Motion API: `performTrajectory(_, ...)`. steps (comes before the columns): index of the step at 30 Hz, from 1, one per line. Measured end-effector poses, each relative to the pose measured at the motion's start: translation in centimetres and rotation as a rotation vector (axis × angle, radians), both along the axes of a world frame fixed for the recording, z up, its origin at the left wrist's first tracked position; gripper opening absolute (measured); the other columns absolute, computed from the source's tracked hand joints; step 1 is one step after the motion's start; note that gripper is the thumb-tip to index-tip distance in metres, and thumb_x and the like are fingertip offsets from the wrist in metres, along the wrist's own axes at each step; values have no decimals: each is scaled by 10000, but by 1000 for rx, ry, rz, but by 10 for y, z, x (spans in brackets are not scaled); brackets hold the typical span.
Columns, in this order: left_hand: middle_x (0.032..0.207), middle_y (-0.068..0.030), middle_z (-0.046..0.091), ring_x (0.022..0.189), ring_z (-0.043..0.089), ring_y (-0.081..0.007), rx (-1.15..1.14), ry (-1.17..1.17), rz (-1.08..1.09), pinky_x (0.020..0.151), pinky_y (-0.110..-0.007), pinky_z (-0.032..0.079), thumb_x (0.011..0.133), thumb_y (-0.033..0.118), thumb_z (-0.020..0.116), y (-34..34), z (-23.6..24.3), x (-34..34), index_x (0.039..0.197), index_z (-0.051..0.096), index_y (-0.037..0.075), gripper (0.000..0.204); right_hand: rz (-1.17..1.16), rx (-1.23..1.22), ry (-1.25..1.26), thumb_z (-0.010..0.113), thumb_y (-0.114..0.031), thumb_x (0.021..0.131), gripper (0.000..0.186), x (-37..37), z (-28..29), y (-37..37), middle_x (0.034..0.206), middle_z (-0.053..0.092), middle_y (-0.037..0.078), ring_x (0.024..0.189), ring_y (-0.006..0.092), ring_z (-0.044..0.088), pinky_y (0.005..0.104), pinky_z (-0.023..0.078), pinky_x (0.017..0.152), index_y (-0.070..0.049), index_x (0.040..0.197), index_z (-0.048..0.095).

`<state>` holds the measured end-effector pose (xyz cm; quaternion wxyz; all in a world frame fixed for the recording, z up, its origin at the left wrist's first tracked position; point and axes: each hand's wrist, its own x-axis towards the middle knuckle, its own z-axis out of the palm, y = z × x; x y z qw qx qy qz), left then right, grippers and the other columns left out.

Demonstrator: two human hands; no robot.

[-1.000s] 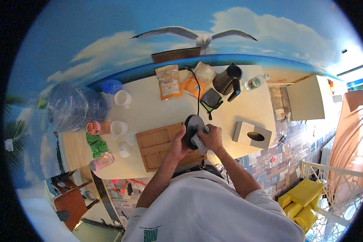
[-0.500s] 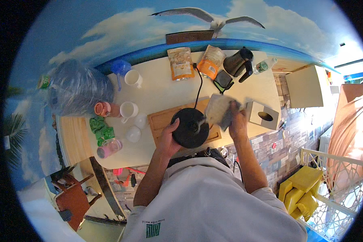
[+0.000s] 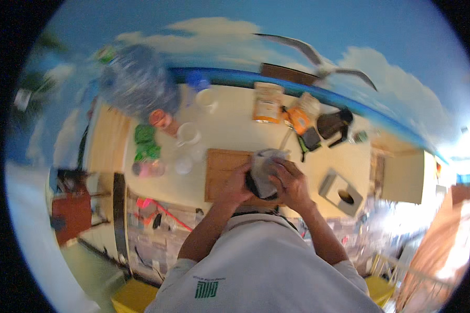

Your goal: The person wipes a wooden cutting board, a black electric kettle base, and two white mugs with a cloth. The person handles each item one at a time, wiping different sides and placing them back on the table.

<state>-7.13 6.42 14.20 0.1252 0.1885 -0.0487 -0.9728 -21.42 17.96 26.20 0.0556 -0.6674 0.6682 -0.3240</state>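
Note:
Just in front of my body, a round black kettle base (image 3: pixel 255 187) is tilted up, mostly covered by a grey cloth (image 3: pixel 267 164). My left hand (image 3: pixel 237 183) grips the base by its left edge. Bunched under the fingers of my right hand (image 3: pixel 293 183), the cloth presses on the base. Motion smears the picture, and part of the left hand's fingers is hidden behind the cloth. Beneath the hands lies a brown wooden tray (image 3: pixel 225 164). The black kettle (image 3: pixel 333 125) stands at the far right of the table.
White mugs (image 3: pixel 188 134), a big plastic-wrapped water bottle (image 3: pixel 141 83) and a green crumpled packet (image 3: pixel 146 142) are at the left. Orange-and-white pouches (image 3: pixel 268 103) stand at the back. A tissue box (image 3: pixel 341 193) sits at the right edge of the pale table (image 3: pixel 235 135).
My right hand has brought the cloth left onto the kettle base, which now tilts up rather than facing me. The whole view has shifted and turned.

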Motion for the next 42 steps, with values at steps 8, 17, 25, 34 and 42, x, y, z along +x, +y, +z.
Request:
performTrajectory(8,1143,-72,704,1025,688,-255,-65,-271,-57,899,-448,578,1012,467,565,36,53,-18,1272,641,123,438,260,45,305,698,-245,887,263,-43,-55,15,922,625,123,683,319,640,443,487,524,-74,1014,544)
performTrajectory(17,1084,-149,714,1004,688,-298,-1337,-841,107,881,-433,544,1020,485,546,72,55,-42,1230,639,48,494,-420,72,-534,498,-325,1001,373,-18,-149,0,651,550,226,545,381,535,470,413,521,25,876,511)
performTrajectory(25,1110,-58,707,993,688,-240,-87,-309,-12,908,-399,568,1035,387,551,41,29,-29,1240,638,82,378,398,-120,214,701,-161,834,149,-56,-116,16,757,623,128,631,309,623,452,507,555,-88,826,571)
performTrajectory(34,1017,-62,709,959,672,-222,-668,-677,157,834,-372,522,990,549,583,58,17,-32,1173,671,13,573,-415,170,-254,581,-255,963,231,-7,-101,-3,771,650,239,725,454,649,535,509,625,-43,876,612)
performTrajectory(42,1205,-143,678,1079,671,-270,-494,-397,173,938,-424,542,974,587,592,36,36,-29,1325,596,25,662,-601,67,-1364,479,-329,1061,437,-38,-127,9,792,656,56,719,140,615,351,505,645,37,896,651)
